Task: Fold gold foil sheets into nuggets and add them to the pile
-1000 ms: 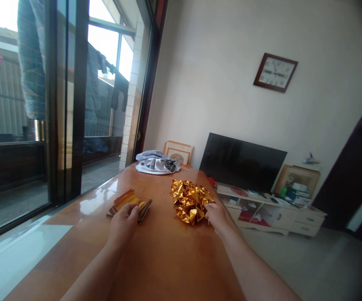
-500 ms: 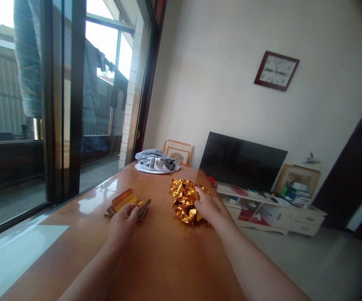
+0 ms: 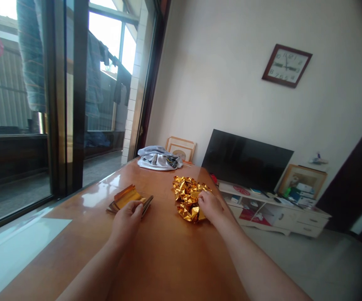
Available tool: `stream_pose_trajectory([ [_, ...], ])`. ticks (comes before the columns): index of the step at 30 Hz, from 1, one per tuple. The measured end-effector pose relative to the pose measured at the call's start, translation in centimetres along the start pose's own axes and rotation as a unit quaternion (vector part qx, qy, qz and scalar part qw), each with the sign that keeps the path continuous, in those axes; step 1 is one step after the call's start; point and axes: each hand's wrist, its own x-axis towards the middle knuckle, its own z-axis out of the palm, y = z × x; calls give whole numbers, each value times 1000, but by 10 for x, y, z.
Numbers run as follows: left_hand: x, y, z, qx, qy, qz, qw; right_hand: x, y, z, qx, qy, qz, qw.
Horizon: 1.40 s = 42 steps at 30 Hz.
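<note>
My left hand (image 3: 126,221) grips a stack of folded sheets (image 3: 127,200) near the table's left side, with gold foil on top and darker sheets beneath. A heap of crumpled gold foil (image 3: 188,198) lies to the right on the polished wooden table (image 3: 168,255). My right hand (image 3: 210,207) rests against the heap's right side, with its curled fingers on the foil. The hand hides the heap's lower right part. Bare table separates my two hands.
A crumpled grey-white cloth (image 3: 158,159) and framed pictures (image 3: 181,149) stand at the table's far end. A black television (image 3: 246,161) sits on a white cabinet (image 3: 277,217) to the right. A glass balcony door (image 3: 64,96) runs along the left.
My right hand has moved left from the heap's outer edge onto the foil. My left hand still holds the stack. The whole view has shifted slightly.
</note>
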Motion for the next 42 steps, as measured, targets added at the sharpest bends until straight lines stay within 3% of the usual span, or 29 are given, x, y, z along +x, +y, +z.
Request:
stream_pose_trajectory([
  [6, 1, 1, 0, 3, -4, -12, 1000, -21, 16, 10, 16, 50, 5, 999],
  [19, -1, 5, -2, 23, -8, -9, 1000, -41, 49, 25, 63, 68, -4, 996],
  [26, 0, 3, -1, 24, -2, -4, 1000, -49, 46, 28, 101, 79, 21, 992],
  [35, 3, -2, -3, 34, 18, -9, 999, -66, 32, 10, 177, 89, 73, 978],
  [42, 6, -12, -5, 155, 71, 40, 985, -102, 5, -9, 279, 38, 85, 956],
])
